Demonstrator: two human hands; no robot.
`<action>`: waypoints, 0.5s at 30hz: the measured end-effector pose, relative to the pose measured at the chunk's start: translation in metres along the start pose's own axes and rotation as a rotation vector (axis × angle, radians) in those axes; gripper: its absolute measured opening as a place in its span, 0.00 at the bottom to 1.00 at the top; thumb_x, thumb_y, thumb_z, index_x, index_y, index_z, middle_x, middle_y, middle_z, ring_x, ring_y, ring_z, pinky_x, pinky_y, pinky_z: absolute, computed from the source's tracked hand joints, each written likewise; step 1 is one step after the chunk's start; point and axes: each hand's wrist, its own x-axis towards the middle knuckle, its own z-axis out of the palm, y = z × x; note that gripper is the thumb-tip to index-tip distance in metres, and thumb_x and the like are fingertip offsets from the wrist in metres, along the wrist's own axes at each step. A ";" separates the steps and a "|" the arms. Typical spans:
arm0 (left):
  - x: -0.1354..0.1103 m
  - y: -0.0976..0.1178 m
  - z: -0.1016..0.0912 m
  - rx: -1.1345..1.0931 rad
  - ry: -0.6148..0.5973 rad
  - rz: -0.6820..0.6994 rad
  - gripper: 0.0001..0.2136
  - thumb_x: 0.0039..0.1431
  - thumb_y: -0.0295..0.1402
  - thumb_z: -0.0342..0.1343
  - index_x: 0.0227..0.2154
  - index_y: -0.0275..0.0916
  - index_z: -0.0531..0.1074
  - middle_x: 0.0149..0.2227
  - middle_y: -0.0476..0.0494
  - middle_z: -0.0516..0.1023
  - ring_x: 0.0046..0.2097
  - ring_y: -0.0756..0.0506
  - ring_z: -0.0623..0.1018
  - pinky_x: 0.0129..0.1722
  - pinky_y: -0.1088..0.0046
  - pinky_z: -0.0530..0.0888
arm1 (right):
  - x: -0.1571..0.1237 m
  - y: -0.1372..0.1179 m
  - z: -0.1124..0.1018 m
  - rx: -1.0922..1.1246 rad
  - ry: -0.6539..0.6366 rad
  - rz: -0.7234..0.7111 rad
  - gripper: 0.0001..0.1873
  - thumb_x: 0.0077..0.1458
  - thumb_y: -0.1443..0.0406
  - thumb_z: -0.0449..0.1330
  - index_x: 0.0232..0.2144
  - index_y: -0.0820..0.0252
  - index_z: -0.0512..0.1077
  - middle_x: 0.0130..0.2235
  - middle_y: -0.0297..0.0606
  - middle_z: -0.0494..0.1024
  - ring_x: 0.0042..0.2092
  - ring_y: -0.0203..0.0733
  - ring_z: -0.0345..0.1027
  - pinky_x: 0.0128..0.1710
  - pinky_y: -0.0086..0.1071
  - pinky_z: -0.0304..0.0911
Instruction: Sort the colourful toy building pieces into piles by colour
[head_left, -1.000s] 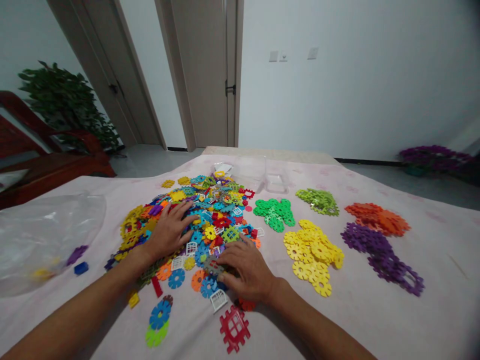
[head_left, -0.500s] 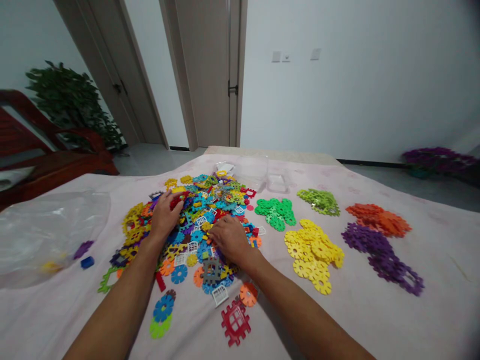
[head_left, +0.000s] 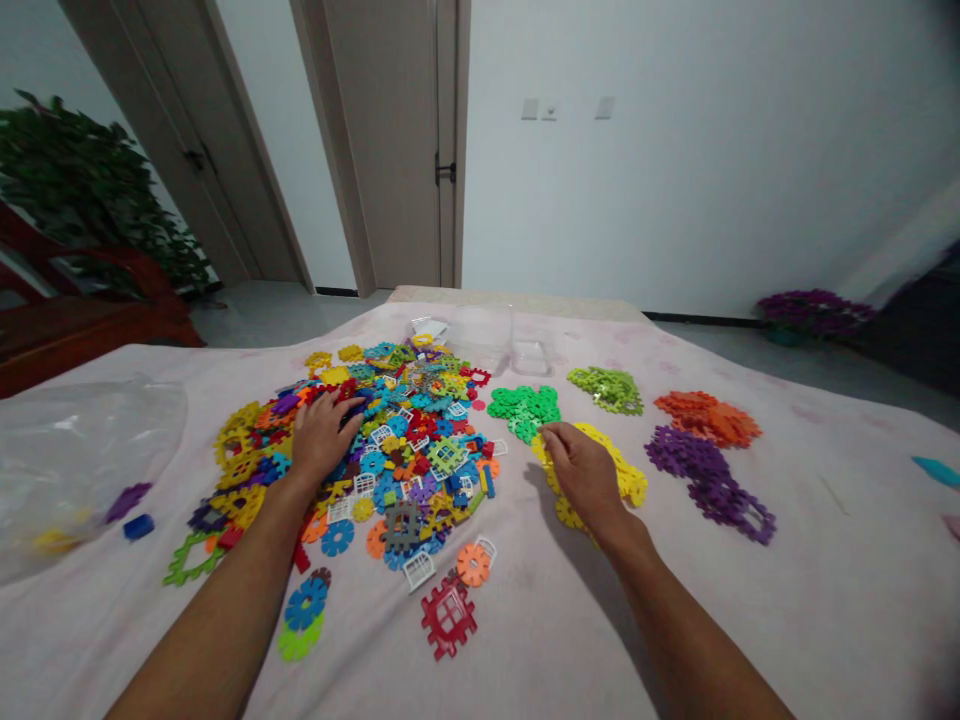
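Note:
A big mixed heap of plastic building pieces (head_left: 401, 500) covers the left-middle of the cloth. On its left side rests my left hand (head_left: 322, 432), fingers spread and touching red and blue pieces. My right hand (head_left: 585, 470) is above the pile of yellow snowflake discs (head_left: 630, 480), partly hiding it. Its thumb and fingers are pinched together, and what they hold, if anything, is hidden. Just beyond the fingertips lies a pile of green discs (head_left: 525, 408). A red window-frame piece (head_left: 448, 617) lies nearest me, beside an orange disc (head_left: 474, 566).
Farther right lie piles of lime (head_left: 606, 388), orange (head_left: 707, 418) and purple pieces (head_left: 709, 480). Clear plastic trays (head_left: 531, 356) stand at the back. A clear plastic bag (head_left: 90, 450) lies at left, near a blue block (head_left: 139, 527). Pink cloth (head_left: 525, 650) covers the table.
My right hand has left the mixed heap and moved right, over the yellow discs. My left hand stays on the heap, its fingers now more spread. The view has turned slightly right.

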 end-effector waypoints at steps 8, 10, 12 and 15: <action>-0.037 0.060 -0.025 0.001 0.008 0.132 0.26 0.66 0.50 0.51 0.62 0.45 0.72 0.71 0.30 0.60 0.72 0.26 0.54 0.65 0.32 0.51 | -0.041 0.009 -0.014 0.081 -0.043 -0.213 0.13 0.65 0.57 0.57 0.46 0.55 0.78 0.47 0.43 0.82 0.51 0.50 0.72 0.54 0.46 0.64; -0.063 0.084 -0.034 -0.062 -0.057 0.307 0.26 0.66 0.51 0.51 0.64 0.51 0.70 0.72 0.36 0.59 0.73 0.29 0.54 0.66 0.34 0.52 | -0.056 -0.008 -0.007 0.171 -0.230 -0.340 0.19 0.62 0.54 0.63 0.52 0.53 0.75 0.53 0.42 0.80 0.55 0.49 0.71 0.57 0.46 0.64; -0.088 0.103 -0.039 -0.127 -0.160 0.531 0.27 0.65 0.52 0.52 0.66 0.57 0.66 0.72 0.41 0.58 0.72 0.30 0.55 0.67 0.34 0.52 | -0.067 -0.022 0.001 0.164 -0.359 -0.427 0.27 0.59 0.52 0.67 0.58 0.53 0.72 0.58 0.43 0.76 0.59 0.50 0.67 0.61 0.48 0.61; -0.109 0.116 -0.038 -0.137 -0.255 0.725 0.29 0.63 0.51 0.56 0.66 0.59 0.65 0.72 0.41 0.59 0.72 0.31 0.56 0.67 0.34 0.51 | -0.072 -0.032 0.016 0.064 -0.424 -0.414 0.29 0.59 0.57 0.67 0.60 0.55 0.70 0.61 0.46 0.73 0.62 0.52 0.64 0.63 0.50 0.58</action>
